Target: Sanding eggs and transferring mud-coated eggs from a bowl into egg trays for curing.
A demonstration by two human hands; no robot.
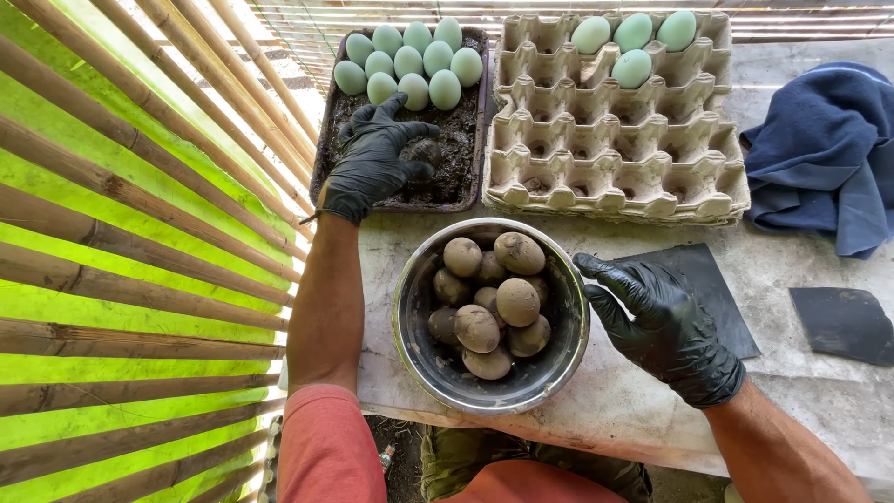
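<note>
I stand at a pale stone table [643,410] beside bamboo slats [140,233]. My left hand [372,158], in a black glove, closes around a mud-coated egg [424,152] over the dark tray [470,121]; clean pale green eggs [410,61] sit just beyond my fingers. My right hand [666,326] rests open, empty, touching the rim of the steel bowl [559,363] of coated eggs [489,298]. Beyond it lies a cardboard egg carton [615,140].
</note>
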